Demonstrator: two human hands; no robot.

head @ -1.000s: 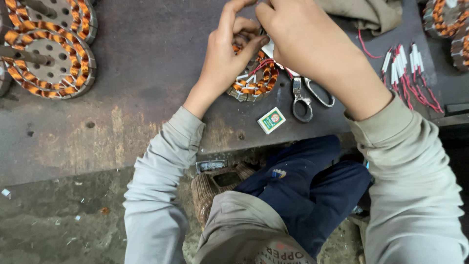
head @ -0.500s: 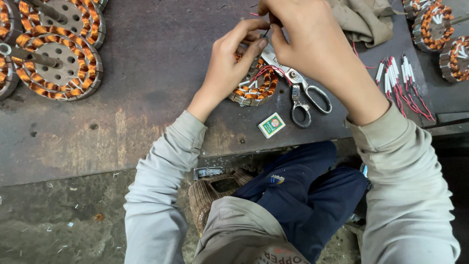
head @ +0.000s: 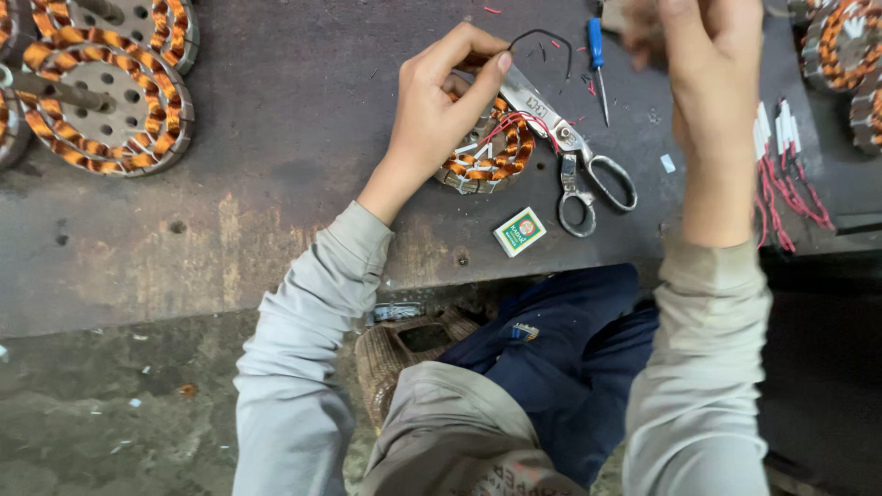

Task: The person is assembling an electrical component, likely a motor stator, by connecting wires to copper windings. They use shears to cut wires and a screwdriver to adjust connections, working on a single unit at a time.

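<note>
My left hand (head: 446,101) is curled over a small stator (head: 491,161) with orange copper windings and grips its top edge, thumb and forefinger pinched together. Thin red leads (head: 514,124) run from the stator under the hand. Steel scissors (head: 574,152) lie shut against the stator's right side. My right hand (head: 703,64) is raised to the right of them, away from the stator. It is blurred and its fingertips reach the top edge, so what it holds is unclear.
Larger wound stators (head: 110,101) lie at the far left and others (head: 841,46) at the top right. A blue screwdriver (head: 597,50), a small matchbox (head: 519,230) and red wires with white sleeves (head: 781,170) lie on the dark metal bench (head: 276,165).
My right hand has lifted off the stator and swung up to the right, uncovering the scissors. My left hand has stayed on the stator.
</note>
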